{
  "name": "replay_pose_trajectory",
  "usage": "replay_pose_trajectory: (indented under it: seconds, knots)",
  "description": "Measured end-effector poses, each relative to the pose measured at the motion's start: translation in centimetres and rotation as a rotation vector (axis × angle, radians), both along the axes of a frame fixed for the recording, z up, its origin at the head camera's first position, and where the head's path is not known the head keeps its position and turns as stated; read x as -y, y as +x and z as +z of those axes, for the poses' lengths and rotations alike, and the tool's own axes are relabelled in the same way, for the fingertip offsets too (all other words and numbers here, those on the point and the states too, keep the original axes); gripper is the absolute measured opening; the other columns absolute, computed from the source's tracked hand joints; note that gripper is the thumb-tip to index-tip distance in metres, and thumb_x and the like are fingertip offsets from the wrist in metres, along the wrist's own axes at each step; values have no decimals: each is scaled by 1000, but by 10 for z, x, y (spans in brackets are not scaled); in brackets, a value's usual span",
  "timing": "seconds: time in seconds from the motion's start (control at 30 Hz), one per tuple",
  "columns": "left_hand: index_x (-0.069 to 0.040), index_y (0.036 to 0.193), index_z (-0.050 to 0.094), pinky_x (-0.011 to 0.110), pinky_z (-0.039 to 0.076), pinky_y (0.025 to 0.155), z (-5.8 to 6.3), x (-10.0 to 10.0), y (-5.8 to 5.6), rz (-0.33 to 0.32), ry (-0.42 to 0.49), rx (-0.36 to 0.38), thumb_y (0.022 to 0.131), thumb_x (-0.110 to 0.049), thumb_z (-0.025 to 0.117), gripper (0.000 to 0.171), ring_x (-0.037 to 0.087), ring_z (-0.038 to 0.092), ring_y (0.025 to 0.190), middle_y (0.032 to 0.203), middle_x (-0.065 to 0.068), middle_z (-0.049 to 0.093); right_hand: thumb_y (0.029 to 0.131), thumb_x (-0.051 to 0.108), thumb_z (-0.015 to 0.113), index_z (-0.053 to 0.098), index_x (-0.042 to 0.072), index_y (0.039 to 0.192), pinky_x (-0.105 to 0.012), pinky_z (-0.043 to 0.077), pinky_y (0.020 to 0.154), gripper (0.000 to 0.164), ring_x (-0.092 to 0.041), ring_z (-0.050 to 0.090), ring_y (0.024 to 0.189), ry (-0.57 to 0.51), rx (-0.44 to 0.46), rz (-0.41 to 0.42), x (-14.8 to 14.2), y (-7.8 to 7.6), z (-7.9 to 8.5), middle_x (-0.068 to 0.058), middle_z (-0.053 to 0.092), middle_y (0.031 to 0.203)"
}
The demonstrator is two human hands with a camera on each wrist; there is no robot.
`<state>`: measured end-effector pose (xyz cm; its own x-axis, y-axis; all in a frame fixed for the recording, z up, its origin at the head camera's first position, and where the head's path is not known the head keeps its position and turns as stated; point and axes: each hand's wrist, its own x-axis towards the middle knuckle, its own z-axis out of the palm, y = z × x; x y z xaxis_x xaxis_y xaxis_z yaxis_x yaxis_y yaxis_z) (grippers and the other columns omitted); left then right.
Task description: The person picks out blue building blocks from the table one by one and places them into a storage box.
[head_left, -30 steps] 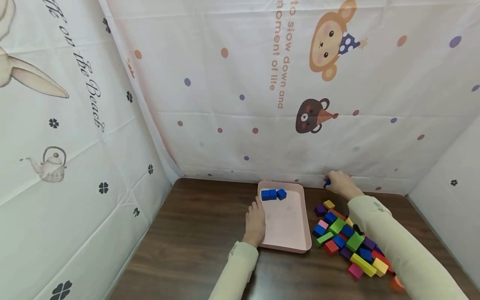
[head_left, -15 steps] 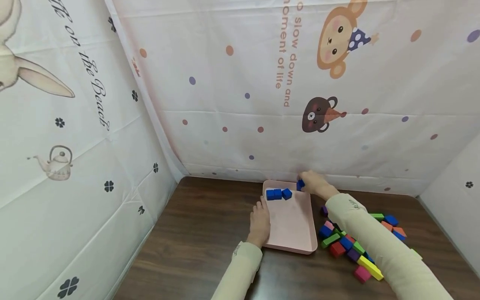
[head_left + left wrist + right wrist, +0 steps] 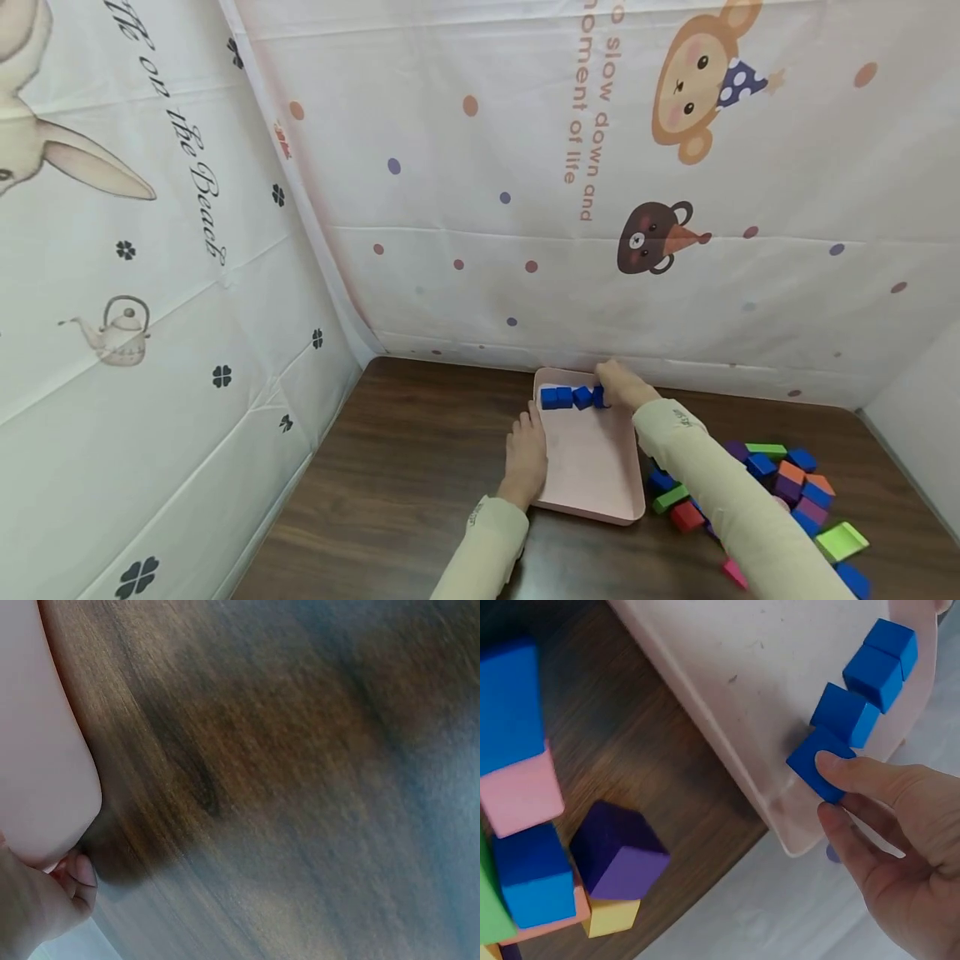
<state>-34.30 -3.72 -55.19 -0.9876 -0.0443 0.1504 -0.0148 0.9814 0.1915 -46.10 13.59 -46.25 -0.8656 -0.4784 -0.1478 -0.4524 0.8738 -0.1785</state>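
The right hand (image 3: 900,817) pinched a blue block (image 3: 811,759) between thumb and fingertips at the far right corner of the pink tray (image 3: 592,475), just beside a row of three blue blocks (image 3: 872,677). The left hand (image 3: 527,457), fingers loosely extended, touched the tray's left rim. Other coloured blocks (image 3: 789,486) lay to the right on the wooden table (image 3: 420,467).

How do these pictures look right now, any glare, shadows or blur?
Head view: fairly even light, pale sheen low on the table; left wrist: wood grain soft, bluish cast at lower right, dark shadow beside the tray; right wrist: blue cube in the right hand fairly crisp, table darkening toward upper left.
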Motion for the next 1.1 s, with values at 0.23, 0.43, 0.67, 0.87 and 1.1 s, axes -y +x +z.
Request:
replay_pose_trajectory:
  seconds: [0.23,0.43,0.67,0.87,1.1]
  knots:
    - [-3,157,31,37,56,98,3,-6,2,-19,14,10,95,-15,73,76,24,62,117,135,13,57,77,-9,82,65,-6,100,-41,60,77,29,-29,68,87,38,-35,-24,1,6,-13,-17,67,92]
    - [-2,158,29,36,56,97,4,-6,-5,-17,-8,-12,96,-16,72,77,24,62,116,135,14,57,90,4,76,66,-11,114,-47,60,87,30,-39,70,103,-20,-46,-57,-12,12,9,-26,70,110]
    - [0,156,31,38,56,98,1,1,-8,-11,-6,-12,94,-11,73,77,26,62,115,134,16,57,94,7,68,77,-3,94,-36,56,62,14,-17,63,64,-64,-163,56,-54,38,57,-12,74,80]
    - [0,157,29,39,56,99,0,1,-7,-5,7,-6,97,-10,68,72,27,62,117,136,17,56,91,9,73,78,2,95,-33,59,67,9,-12,66,73,-43,-90,296,-88,83,59,-5,75,87]
    - [0,158,26,40,56,100,4,-7,0,4,-35,28,99,-13,66,73,27,63,115,139,16,54,91,18,76,73,4,116,-45,60,88,28,-27,70,98,33,77,270,-91,129,27,-14,71,111]
